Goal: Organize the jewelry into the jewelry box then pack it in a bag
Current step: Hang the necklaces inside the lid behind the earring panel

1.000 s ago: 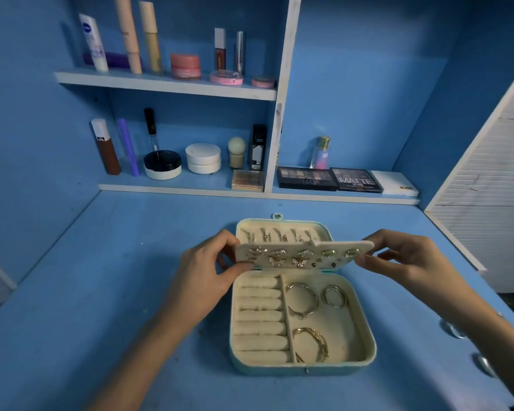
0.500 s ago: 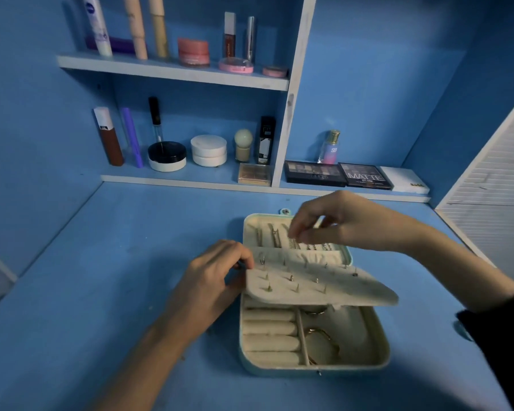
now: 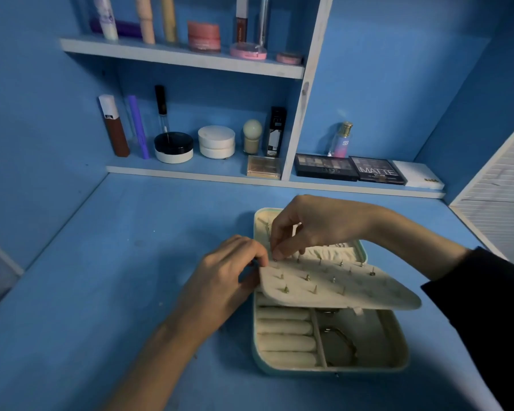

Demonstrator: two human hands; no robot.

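Pinching a post [image 3: 275, 258] at the far-left corner of the earring panel [image 3: 333, 292], the right hand [image 3: 309, 226] has thumb and forefinger pressed together on it (backing or bare pin, too small to tell). The left hand [image 3: 229, 277] grips the panel's nine o'clock end, just beside that pinch, so it is the nearer support. The panel hangs face-down over the open jewelry box [image 3: 398, 360], with its long axis running nine to three and its right end dipping slightly toward six. Its posts point up. Hoops [image 3: 339, 342] lie in the tray below.

Pale teal jewelry box [image 3: 333, 372], cream earring panel [image 3: 339, 295], blue table [image 3: 131, 262], black sleeve [image 3: 487, 307].
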